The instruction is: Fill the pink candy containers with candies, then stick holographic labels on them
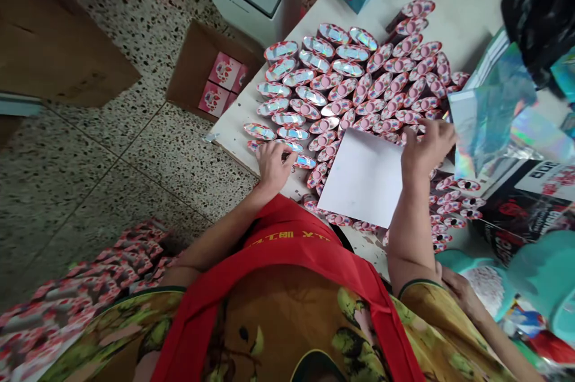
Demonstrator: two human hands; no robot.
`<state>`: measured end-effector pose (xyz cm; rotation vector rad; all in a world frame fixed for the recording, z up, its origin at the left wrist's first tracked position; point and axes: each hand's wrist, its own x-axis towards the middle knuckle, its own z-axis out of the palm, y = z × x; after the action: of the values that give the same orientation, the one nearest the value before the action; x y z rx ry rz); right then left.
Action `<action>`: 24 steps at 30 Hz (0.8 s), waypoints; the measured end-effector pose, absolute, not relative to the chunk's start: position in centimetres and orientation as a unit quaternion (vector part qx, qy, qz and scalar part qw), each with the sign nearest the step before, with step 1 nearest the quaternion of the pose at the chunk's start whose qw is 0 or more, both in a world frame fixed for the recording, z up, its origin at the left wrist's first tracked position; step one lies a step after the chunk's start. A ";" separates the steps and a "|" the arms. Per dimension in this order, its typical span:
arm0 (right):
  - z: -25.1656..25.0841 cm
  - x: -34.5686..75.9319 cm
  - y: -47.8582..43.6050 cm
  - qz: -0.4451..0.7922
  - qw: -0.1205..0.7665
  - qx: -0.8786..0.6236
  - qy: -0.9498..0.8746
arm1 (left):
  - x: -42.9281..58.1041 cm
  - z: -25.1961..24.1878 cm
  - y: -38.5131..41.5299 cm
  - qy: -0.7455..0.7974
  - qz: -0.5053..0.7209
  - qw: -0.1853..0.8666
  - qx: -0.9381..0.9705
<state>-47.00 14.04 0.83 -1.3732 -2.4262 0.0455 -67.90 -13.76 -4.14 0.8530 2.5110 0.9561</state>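
Observation:
Many small oval-topped packets (344, 90) with pink and red prints stand close together on the table. Those toward the left carry shiny holographic ovals on top; others show a pink round spot. My left hand (275, 167) is at the near left corner of the group, its fingers curled round the top of an oval packet (305, 161). My right hand (426, 147) lies over packets at the right, fingers bent down beside the holographic sheets (489, 106); its fingertips are partly hidden. Between the hands a white square sheet (366, 178) rests on the packets.
An open carton (191, 70) with pink boxes stands on the floor left of the table. Black bags, a dark printed box (516, 208) and teal basins (539, 274) crowd the right. Another person's arm (467, 295) reaches in there. More printed pieces lie at lower left.

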 end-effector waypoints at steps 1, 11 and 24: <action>0.8 -46.4 15.1 0.013 0.130 -0.474 -0.871 | -67.8 -3.8 -13.2 0.872 0.343 0.165 0.309; -1.6 -46.9 11.1 0.124 -0.027 -0.450 -0.884 | -65.2 -3.8 -1.7 0.751 0.369 0.209 0.506; -1.0 -49.5 10.9 0.307 0.013 -0.411 -0.858 | -64.4 -3.4 0.3 0.695 0.421 0.275 0.514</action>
<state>-49.46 10.95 -1.05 -1.2797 -2.6751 0.9564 -64.41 0.31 -3.38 1.3827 1.8691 1.1310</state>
